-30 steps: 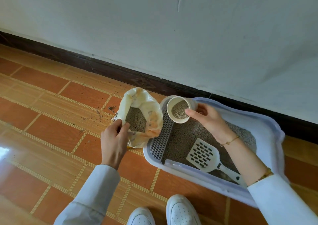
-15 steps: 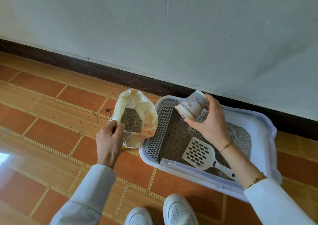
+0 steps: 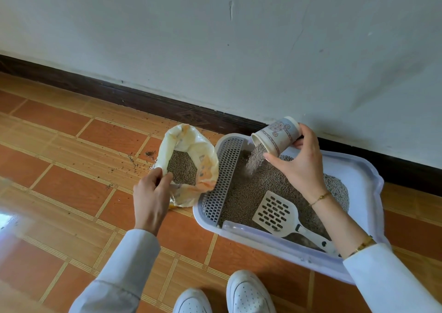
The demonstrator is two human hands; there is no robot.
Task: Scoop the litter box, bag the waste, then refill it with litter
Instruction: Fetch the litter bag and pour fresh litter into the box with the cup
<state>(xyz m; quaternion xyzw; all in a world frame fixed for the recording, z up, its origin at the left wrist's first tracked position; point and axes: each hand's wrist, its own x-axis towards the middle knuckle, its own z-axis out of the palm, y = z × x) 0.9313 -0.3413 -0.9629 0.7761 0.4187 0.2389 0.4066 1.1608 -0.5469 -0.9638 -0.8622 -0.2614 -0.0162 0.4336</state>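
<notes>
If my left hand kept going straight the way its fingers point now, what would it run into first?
Most likely the litter inside the open litter bag. The left hand grips the bag's near rim with its fingers aimed up and away over the opening. Depth from one view is unclear; it could meet the bag's far wall instead.

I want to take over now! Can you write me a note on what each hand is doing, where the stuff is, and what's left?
Right hand: grips the tipped paper cup, litter streaming into the litter box.
Left hand: pinches the litter bag rim, holding it open beside the box.
Slotted scoop: lying on the litter in the box.
Done: refilling is under way.
Left: empty the cup, probably add more cupfuls, level it. Spilled grains on the floor by the bag.
</notes>
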